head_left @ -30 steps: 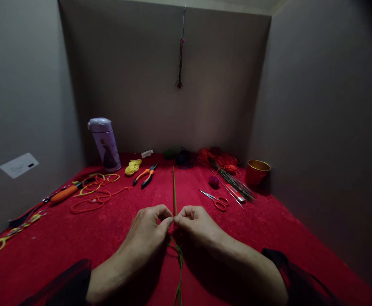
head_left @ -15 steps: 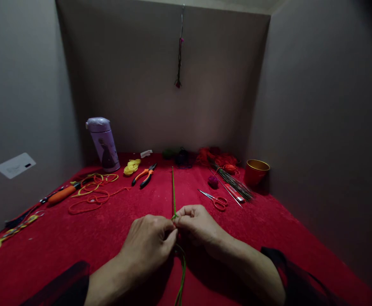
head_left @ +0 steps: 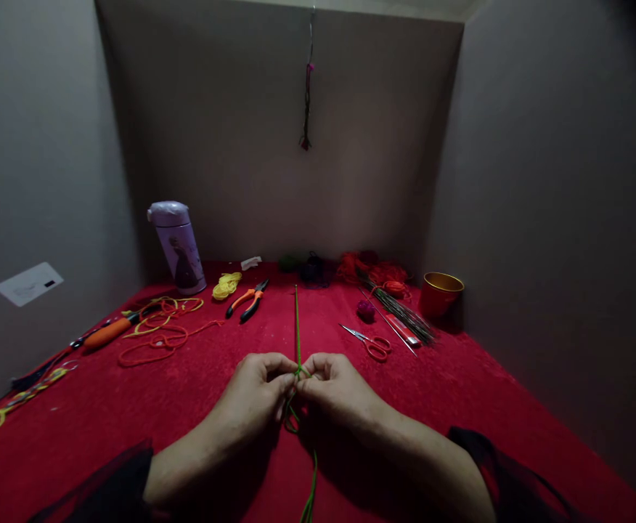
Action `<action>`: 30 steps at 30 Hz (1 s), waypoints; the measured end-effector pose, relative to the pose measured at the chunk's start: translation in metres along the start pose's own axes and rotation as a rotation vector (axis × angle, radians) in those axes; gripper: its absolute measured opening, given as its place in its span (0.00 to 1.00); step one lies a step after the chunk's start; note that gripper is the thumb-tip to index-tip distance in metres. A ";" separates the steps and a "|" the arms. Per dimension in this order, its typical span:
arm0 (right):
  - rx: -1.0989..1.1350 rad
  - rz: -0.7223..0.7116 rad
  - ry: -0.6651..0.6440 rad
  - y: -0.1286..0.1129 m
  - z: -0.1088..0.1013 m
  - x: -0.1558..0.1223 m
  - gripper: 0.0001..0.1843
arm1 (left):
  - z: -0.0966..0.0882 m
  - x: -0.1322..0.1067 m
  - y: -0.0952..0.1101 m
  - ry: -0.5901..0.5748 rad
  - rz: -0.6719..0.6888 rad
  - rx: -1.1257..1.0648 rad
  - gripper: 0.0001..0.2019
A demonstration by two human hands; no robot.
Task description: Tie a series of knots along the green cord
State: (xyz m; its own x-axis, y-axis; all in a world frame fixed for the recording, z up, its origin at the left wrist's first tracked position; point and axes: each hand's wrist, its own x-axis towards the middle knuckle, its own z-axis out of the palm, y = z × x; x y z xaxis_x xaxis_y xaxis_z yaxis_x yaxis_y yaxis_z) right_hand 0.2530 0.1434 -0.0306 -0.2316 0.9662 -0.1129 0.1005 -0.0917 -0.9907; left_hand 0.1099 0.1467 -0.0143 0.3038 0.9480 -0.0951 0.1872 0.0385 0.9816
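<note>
A green cord (head_left: pixel 298 334) runs straight from a small fixing point on the red cloth toward me, and a knot in it sits between my fingertips. My left hand (head_left: pixel 258 392) pinches the cord from the left, thumb against fingers. From the right, my right hand (head_left: pixel 340 388) pinches a strand of the same cord beside the knot. A small green loop hangs just below the fingers. Loose green tails (head_left: pixel 310 487) trail down toward the near edge. The fingers partly hide the knot itself.
Red-handled scissors (head_left: pixel 377 348), a purple yarn ball (head_left: pixel 365 311), a stick bundle (head_left: pixel 402 312) and a red cup (head_left: pixel 440 296) lie to the right. Orange pliers (head_left: pixel 248 301), yellow yarn (head_left: pixel 226 285), orange cord (head_left: pixel 149 356) and a purple bottle (head_left: pixel 179 247) are on the left.
My left hand has shifted up and its fingers now meet the knot. My right hand has drawn a strand slightly outward, and a loop now hangs below the fingers.
</note>
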 end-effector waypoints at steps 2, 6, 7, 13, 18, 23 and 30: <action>-0.025 -0.001 0.007 0.001 -0.001 0.001 0.04 | -0.002 0.000 0.000 0.012 0.018 0.034 0.06; -0.104 -0.010 0.030 0.001 -0.001 0.000 0.04 | -0.004 0.000 0.002 -0.010 -0.018 0.004 0.08; -0.125 -0.013 0.040 0.001 -0.001 0.000 0.05 | -0.004 0.000 0.003 -0.020 -0.031 -0.016 0.09; -0.286 -0.082 0.085 0.000 0.001 -0.002 0.07 | -0.005 0.004 -0.001 0.009 -0.083 -0.060 0.13; -0.560 -0.270 0.119 -0.009 0.003 -0.016 0.12 | -0.005 0.005 0.004 0.061 -0.093 -0.111 0.12; -1.018 -0.770 -0.137 -0.015 0.012 -0.041 0.10 | -0.006 0.001 0.010 0.013 -0.173 -0.193 0.12; -1.195 -0.873 -0.515 -0.024 0.016 -0.069 0.07 | -0.009 0.002 0.003 -0.120 -0.210 -0.311 0.13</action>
State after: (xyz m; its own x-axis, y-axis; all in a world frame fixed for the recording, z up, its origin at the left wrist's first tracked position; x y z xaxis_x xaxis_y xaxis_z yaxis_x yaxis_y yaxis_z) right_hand 0.2507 0.0748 -0.0007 -0.8936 0.4105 0.1817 0.3856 0.9091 -0.1573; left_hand 0.1026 0.1517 -0.0101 0.3994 0.8665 -0.2994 -0.0296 0.3386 0.9405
